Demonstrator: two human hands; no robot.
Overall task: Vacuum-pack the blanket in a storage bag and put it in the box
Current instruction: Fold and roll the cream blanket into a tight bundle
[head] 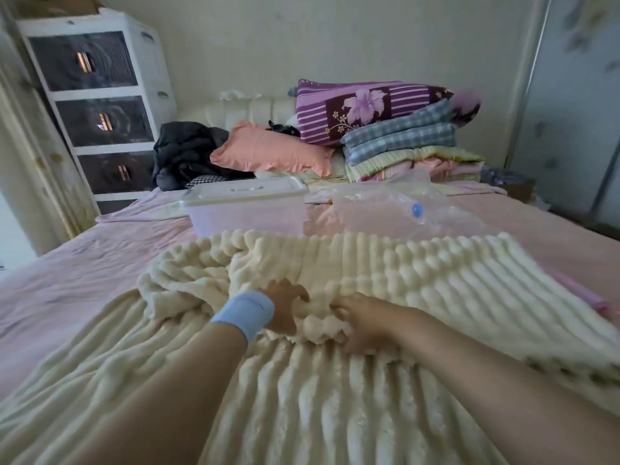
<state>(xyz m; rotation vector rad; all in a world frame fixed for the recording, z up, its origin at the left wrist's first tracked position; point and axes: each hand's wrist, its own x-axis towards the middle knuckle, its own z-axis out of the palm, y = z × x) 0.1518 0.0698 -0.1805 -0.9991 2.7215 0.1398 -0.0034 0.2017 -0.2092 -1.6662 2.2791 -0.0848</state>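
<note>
A cream ribbed fleece blanket [419, 280] lies spread over the near half of the pink bed, its far part folded back on itself. My left hand [285, 307], with a blue wristband, grips a bunched fold at the blanket's middle. My right hand [359, 322] grips the same fold just to the right. Behind the blanket stands a clear plastic box [248, 213] with its white lid on. To its right lies a clear storage bag [396, 213] with a blue valve [417, 209].
Stacked pillows and folded bedding [396, 142] sit at the headboard, with a dark jacket [188, 152] at the left. A white drawer tower [97, 105] stands left of the bed. A wardrobe door [570, 112] is at the right.
</note>
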